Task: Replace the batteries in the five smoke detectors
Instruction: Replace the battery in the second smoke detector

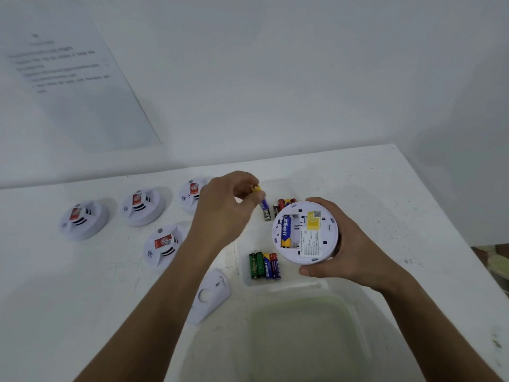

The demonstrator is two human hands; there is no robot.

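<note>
1. The right hand (355,244) is wrapped around the rim of an upturned smoke detector (305,232), thumb along its near side, holding it above the clear tray (289,283) near the table's right edge.
2. In that detector's open battery bay one blue-and-yellow battery (286,231) sits in the left slot; the slot beside it shows bare contacts. A yellow label lies to the right of the bay.
3. The left hand (228,208) pinches a second blue-and-yellow battery (261,198) between its fingertips, raised just left of the held detector and tilted with the yellow end up.
4. Inside the tray, four batteries (265,266) lie side by side at its near end: two green, one blue, one red-and-blue. More batteries (281,208) lie at its far end, partly hidden by the held detector.
5. A white cover plate (210,296) lies on the table (385,188) just left of the tray's near corner.
6. Four more detectors (141,206) rest face up towards the table's far left, each with a red label.
7. A larger clear tub (303,334) stands at the near edge.
</note>
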